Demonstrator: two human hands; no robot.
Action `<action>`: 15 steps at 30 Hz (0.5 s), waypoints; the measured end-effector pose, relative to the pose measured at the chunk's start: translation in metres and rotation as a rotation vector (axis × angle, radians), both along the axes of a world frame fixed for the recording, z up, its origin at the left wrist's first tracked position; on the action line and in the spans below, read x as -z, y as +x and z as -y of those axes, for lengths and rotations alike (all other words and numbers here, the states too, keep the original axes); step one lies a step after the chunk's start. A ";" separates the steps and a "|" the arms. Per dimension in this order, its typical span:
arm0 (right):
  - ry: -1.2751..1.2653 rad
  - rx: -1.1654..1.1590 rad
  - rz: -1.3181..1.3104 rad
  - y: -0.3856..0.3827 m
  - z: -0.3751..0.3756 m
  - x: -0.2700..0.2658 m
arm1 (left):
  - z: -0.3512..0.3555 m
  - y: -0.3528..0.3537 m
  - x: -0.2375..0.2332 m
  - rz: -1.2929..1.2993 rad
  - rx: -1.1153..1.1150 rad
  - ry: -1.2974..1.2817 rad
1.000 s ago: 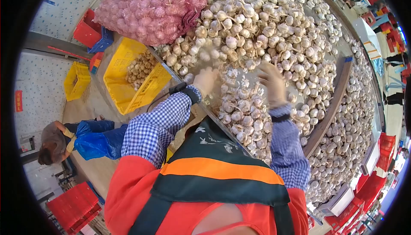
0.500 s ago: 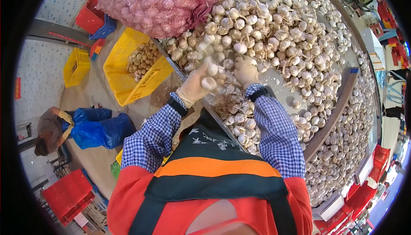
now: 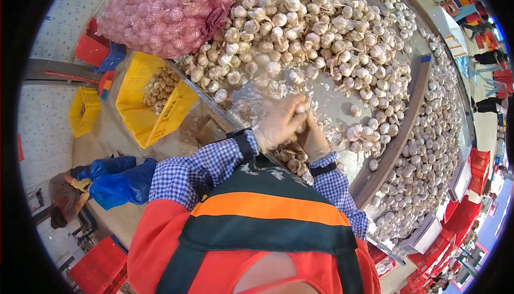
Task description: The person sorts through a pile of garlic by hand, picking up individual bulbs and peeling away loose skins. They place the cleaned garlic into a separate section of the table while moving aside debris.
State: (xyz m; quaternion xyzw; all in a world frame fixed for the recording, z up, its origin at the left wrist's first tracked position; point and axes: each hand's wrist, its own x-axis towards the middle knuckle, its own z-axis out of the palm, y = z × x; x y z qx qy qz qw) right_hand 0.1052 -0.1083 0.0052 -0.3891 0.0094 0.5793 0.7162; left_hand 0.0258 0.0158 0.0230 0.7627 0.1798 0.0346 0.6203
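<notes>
My gloved left hand (image 3: 278, 125) and gloved right hand (image 3: 315, 141) meet close to my apron, over the near edge of the metal table. Between their fingertips is a pale garlic bulb (image 3: 301, 110), partly covered by the fingers. Both hands are closed around it. Just below them lie several brownish bulbs (image 3: 294, 163), half hidden by the hands and the apron. Loose skin scraps (image 3: 324, 117) are scattered around the hands. Beyond, a large heap of garlic bulbs (image 3: 316, 26) spreads across the table.
A pink mesh bag of garlic (image 3: 166, 13) sits at the upper left. Below it a yellow crate (image 3: 130, 96) holds bulbs. A long divider bar (image 3: 396, 138) separates more garlic on the right. At left, a person (image 3: 64, 200) is beside blue bags (image 3: 123, 181).
My hands have come together near the apron; before, they were apart, with bulbs in the left and the right reaching into the heap. The view has shifted, and more bare metal shows around the hands.
</notes>
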 end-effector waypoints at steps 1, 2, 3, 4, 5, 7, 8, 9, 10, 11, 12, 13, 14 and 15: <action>0.006 0.000 -0.005 -0.005 0.009 0.002 | 0.008 0.001 0.002 -0.008 0.068 0.267; -0.016 0.030 -0.028 -0.010 0.020 0.003 | 0.013 0.003 0.003 -0.015 0.138 0.532; -0.041 0.061 -0.050 -0.014 0.034 0.006 | 0.016 0.005 0.003 -0.019 0.140 0.532; 0.017 0.093 -0.055 -0.018 0.052 0.031 | 0.018 0.008 0.003 0.090 0.234 0.364; 0.017 0.094 -0.056 -0.021 0.063 0.035 | 0.020 0.011 0.003 0.200 0.325 0.193; -0.169 0.371 0.376 -0.020 0.079 0.039 | 0.019 0.017 0.004 0.188 0.307 0.081; -0.021 0.514 0.216 -0.008 0.093 0.049 | 0.006 0.020 0.003 0.156 0.264 0.110; 0.165 0.653 -0.013 0.005 0.097 0.019 | -0.010 0.023 0.002 0.122 0.223 0.138; 0.353 0.785 -0.245 0.021 0.102 -0.020 | -0.028 0.024 0.010 0.059 0.109 0.256; 0.395 0.870 -0.103 0.038 0.122 -0.031 | -0.052 0.027 0.019 -0.001 -0.005 0.374; 0.568 0.887 -0.010 0.068 0.160 -0.022 | -0.082 0.033 0.026 -0.142 -0.062 0.394; 0.869 0.832 -0.178 0.089 0.193 -0.023 | -0.108 0.034 0.031 -0.285 -0.120 0.414; 0.631 1.085 -0.090 0.111 0.237 -0.031 | -0.124 0.029 0.033 -0.355 -0.147 0.575; 0.376 1.319 0.000 0.126 0.270 -0.045 | -0.135 0.025 0.034 -0.425 -0.176 0.738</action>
